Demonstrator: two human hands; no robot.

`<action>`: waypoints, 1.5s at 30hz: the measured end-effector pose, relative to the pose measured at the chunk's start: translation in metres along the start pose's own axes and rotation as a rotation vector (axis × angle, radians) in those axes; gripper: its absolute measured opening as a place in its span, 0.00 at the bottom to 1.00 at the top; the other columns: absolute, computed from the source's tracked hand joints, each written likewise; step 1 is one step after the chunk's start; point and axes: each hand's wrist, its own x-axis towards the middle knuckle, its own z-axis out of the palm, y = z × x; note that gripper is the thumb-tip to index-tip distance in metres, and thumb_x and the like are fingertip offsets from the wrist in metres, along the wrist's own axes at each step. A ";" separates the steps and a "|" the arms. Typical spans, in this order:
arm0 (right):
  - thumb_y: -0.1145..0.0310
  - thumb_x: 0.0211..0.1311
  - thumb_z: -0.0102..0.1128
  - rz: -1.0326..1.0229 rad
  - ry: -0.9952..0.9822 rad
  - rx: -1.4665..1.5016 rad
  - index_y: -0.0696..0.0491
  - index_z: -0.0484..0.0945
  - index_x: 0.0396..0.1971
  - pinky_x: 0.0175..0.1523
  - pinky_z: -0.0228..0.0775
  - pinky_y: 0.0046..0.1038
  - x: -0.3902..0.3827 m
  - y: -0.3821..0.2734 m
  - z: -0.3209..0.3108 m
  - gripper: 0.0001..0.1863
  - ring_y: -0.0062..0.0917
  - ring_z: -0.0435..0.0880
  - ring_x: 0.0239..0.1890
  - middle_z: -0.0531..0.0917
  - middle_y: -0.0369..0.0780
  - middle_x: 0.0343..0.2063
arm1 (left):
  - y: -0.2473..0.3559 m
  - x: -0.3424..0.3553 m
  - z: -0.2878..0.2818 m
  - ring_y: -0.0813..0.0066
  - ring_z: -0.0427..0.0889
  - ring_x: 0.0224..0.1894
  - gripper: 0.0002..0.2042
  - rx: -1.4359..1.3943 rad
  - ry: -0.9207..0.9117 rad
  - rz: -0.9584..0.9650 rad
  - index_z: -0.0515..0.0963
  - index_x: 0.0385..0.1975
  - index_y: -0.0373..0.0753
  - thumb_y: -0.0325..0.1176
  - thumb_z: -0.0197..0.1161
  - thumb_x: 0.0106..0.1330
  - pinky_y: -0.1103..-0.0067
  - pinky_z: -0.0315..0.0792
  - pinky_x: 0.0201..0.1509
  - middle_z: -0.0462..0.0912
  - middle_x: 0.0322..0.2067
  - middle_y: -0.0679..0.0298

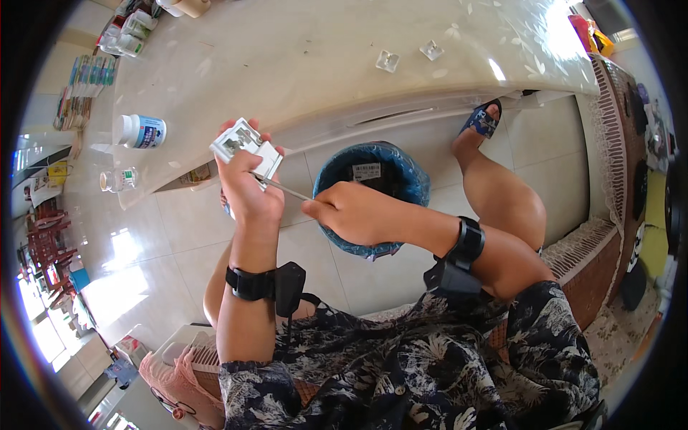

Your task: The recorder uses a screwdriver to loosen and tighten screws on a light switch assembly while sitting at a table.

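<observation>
My left hand [247,183] is closed around a small white rectangular plastic casing [269,159], its thumb across the near part. The casing's upper part shows grey inner parts in a recess. My right hand [355,211] grips a slim metal screwdriver [288,189], whose handle is hidden in the fist. The shaft points left and up, and its tip meets the lower edge of the casing beside my left thumb. Both hands are above the floor, just off the table's near edge, with the right one over the bin's near-left rim.
A blue-lined bin [412,168] with dark contents stands on the tiled floor between my legs. On the pale table [308,79] lie two small white plastic pieces [387,61]. A white bottle with a blue label [142,131] and a small clear jar [118,180] stand left.
</observation>
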 end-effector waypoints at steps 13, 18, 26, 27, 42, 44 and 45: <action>0.56 0.67 0.48 0.011 0.210 -0.630 0.58 0.74 0.20 0.21 0.69 0.36 -0.008 -0.006 -0.002 0.21 0.41 0.78 0.16 0.78 0.49 0.14 | 0.000 0.003 -0.002 0.62 0.75 0.42 0.30 0.250 0.033 -0.017 0.64 0.57 0.42 0.22 0.44 0.48 0.63 0.74 0.42 0.73 0.49 0.52; 0.49 0.70 0.44 0.444 -0.332 0.453 0.54 0.65 0.13 0.12 0.60 0.27 -0.008 -0.026 -0.023 0.28 0.22 0.65 0.05 0.67 0.36 0.08 | 0.007 -0.003 0.000 0.60 0.75 0.43 0.30 -0.049 -0.208 -0.241 0.63 0.59 0.43 0.22 0.44 0.49 0.63 0.75 0.42 0.72 0.51 0.51; 0.52 0.67 0.47 0.224 -0.098 0.089 0.54 0.71 0.20 0.15 0.64 0.32 -0.010 -0.005 -0.020 0.22 0.30 0.71 0.08 0.71 0.40 0.08 | 0.009 0.002 0.000 0.67 0.75 0.40 0.22 0.156 0.045 -0.250 0.65 0.56 0.43 0.28 0.53 0.60 0.69 0.72 0.37 0.74 0.44 0.59; 0.54 0.66 0.49 -0.133 0.211 -0.542 0.55 0.75 0.24 0.19 0.67 0.36 -0.008 -0.009 -0.016 0.20 0.36 0.76 0.11 0.74 0.44 0.10 | 0.011 0.003 -0.003 0.70 0.75 0.39 0.20 0.255 0.083 -0.158 0.65 0.55 0.44 0.30 0.56 0.61 0.70 0.71 0.35 0.73 0.42 0.62; 0.60 0.60 0.57 -0.003 -0.073 -0.247 0.58 0.80 0.28 0.29 0.68 0.37 -0.023 -0.036 -0.064 0.14 0.43 0.78 0.22 0.77 0.51 0.18 | 0.041 0.018 -0.024 0.62 0.76 0.46 0.24 0.156 -0.131 -0.047 0.63 0.60 0.40 0.47 0.50 0.70 0.63 0.75 0.45 0.74 0.50 0.54; 0.62 0.58 0.59 -0.033 0.078 -0.201 0.57 0.80 0.29 0.28 0.68 0.35 -0.021 -0.035 -0.065 0.12 0.41 0.78 0.22 0.77 0.50 0.18 | 0.030 0.012 -0.020 0.56 0.75 0.50 0.31 0.149 -0.272 -0.068 0.59 0.64 0.39 0.52 0.51 0.68 0.61 0.74 0.48 0.71 0.55 0.50; 0.63 0.56 0.62 -0.060 0.223 -0.145 0.57 0.80 0.31 0.28 0.67 0.33 -0.020 -0.035 -0.064 0.11 0.39 0.78 0.21 0.76 0.49 0.17 | 0.022 0.006 -0.016 0.54 0.74 0.52 0.34 0.055 -0.434 -0.117 0.57 0.65 0.39 0.55 0.52 0.66 0.60 0.74 0.50 0.69 0.57 0.48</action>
